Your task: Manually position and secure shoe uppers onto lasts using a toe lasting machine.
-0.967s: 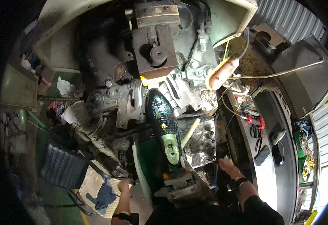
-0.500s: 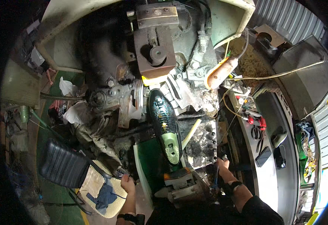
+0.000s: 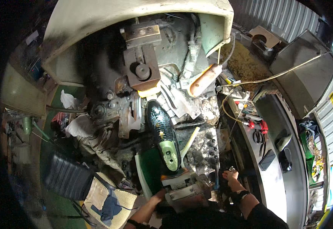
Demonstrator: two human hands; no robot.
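A dark glossy shoe (image 3: 160, 121) on a green last (image 3: 169, 153) lies in the middle of a lasting machine, its toe pointing away from me toward the metal wiper plates (image 3: 178, 99). Its heel end rests against a worn metal block (image 3: 179, 185) close to my body. My left hand (image 3: 158, 197) is at the left side of that block, blurred, its fingers hidden. To the right of the block, my right hand (image 3: 231, 176) is closed, with a small metallic bit showing at its top; what it grips cannot be made out.
A lit work lamp (image 3: 204, 81) hangs over the machine's right side. The bench (image 3: 267, 183) at right carries pliers, a red-handled tool (image 3: 263, 126) and a dark phone-like slab (image 3: 267, 160). At left stands a black chair (image 3: 68, 175) with a blue cloth (image 3: 109, 210) on its seat.
My left hand has come from beside the chair rightward to the metal block. My right hand has shifted slightly right and nearer. The view has tilted; the shoe stays in the machine.
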